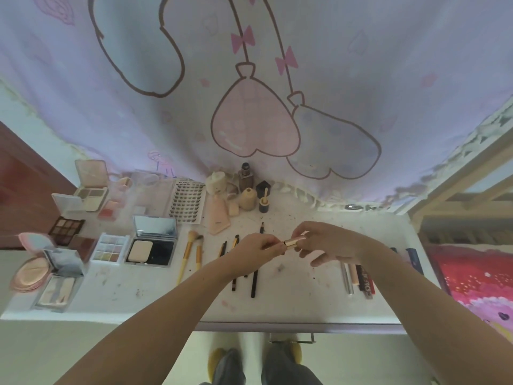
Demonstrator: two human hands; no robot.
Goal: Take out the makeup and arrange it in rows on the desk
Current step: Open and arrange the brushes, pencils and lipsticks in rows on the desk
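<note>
Both hands meet above the middle of the white desk (305,304) and hold one small gold tube (292,242). My left hand (256,250) pinches its left end, and my right hand (326,240) grips its right end. Under the hands lie several dark pencils (253,284) in a row, with two brushes (191,251) to their left. Open palettes and compacts (151,245) fill the desk's left side. A few slim tubes (358,279) lie at the right, partly hidden by my right forearm.
Bottles and a pink tube (244,190) stand at the back by a lash tray (187,202). A cartoon-print curtain (249,93) hangs behind the desk. A pink patterned bag (477,282) sits at the right edge. My feet show below the desk's front edge.
</note>
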